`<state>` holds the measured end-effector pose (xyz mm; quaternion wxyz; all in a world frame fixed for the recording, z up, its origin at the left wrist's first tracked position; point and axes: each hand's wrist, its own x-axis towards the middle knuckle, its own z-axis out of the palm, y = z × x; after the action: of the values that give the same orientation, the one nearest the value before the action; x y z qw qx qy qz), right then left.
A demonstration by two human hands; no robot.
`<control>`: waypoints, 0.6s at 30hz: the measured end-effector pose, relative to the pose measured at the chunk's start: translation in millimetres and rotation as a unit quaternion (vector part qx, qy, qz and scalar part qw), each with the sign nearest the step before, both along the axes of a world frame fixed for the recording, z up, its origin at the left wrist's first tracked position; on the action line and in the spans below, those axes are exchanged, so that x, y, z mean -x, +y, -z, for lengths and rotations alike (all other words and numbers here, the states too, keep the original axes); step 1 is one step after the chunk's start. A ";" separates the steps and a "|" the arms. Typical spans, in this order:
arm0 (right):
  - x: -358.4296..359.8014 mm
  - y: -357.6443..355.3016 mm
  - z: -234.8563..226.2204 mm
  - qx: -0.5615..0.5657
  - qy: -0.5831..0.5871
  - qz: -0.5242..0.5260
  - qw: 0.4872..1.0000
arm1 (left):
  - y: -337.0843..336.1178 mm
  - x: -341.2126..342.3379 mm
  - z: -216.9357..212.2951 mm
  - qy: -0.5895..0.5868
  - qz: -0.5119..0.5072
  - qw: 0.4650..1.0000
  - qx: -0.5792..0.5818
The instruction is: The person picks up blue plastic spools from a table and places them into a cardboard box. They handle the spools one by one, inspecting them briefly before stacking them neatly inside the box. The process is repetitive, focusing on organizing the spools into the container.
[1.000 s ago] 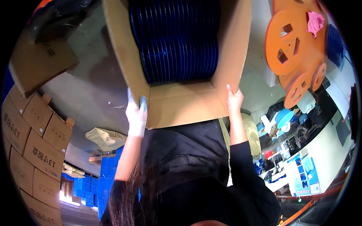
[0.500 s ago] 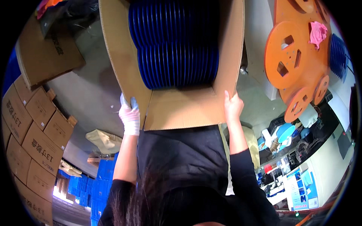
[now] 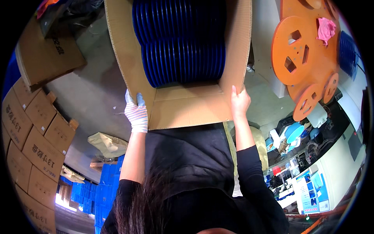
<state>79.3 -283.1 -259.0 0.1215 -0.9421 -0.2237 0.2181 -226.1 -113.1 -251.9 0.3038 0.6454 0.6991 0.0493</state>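
An open cardboard box [image 3: 191,111] is before me, its near flap toward my body. Inside lie two rows of thin blue round discs [image 3: 183,64], stacked on edge side by side. My left hand [image 3: 136,113], in a white striped glove, grips the left side flap near its front corner, thumb on the inner face. Bare, my right hand [image 3: 240,103] holds the right side flap at about the same height, thumb up along the edge. Most of the fingers of both hands are hidden behind the cardboard. The far end of the box is cut off by the view.
Stacked closed cartons [image 3: 43,152] stand at the left, with blue crates [image 3: 107,187] nearer me. An orange machine with round plates [image 3: 294,50] is at the right, a pink cloth [image 3: 326,30] on it. More blue discs [image 3: 348,54] sit beyond. A cluttered work surface [image 3: 288,171] lies lower right.
The box and both my hands have shifted slightly away from me, so the near flap sits a little higher in view. My grip on both flaps stays the same.
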 end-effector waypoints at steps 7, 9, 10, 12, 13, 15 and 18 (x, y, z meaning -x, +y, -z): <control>5.3 -3.4 6.9 -0.006 -0.026 -0.005 1.000 | 2.3 1.3 2.8 -0.044 -0.008 0.999 -0.005; 3.5 -2.0 4.8 0.013 -0.003 0.007 1.000 | 0.8 3.4 4.9 -0.027 0.001 1.000 -0.003; 1.9 0.2 2.0 0.036 0.030 0.021 0.999 | 1.4 3.9 4.5 -0.018 0.006 1.000 -0.002; -1.0 4.6 -3.0 0.008 -0.014 -0.011 1.000 | 1.5 4.4 4.7 -0.015 0.006 1.000 -0.005; -0.7 8.0 -4.8 -0.043 -0.089 -0.059 0.993 | 1.0 4.6 5.0 -0.014 0.005 1.000 -0.005; 1.6 18.8 -14.5 -0.118 -0.179 -0.161 0.963 | -0.5 7.2 5.6 -0.081 -0.036 0.996 0.029; 19.8 41.6 -34.7 -0.187 -0.175 -0.308 0.916 | -14.8 30.8 12.5 -0.278 -0.153 0.945 0.077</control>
<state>59.5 -241.6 -224.3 0.1808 -0.8099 -0.5571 0.0307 -256.9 -127.9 -264.4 0.5239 0.4659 0.6789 0.2183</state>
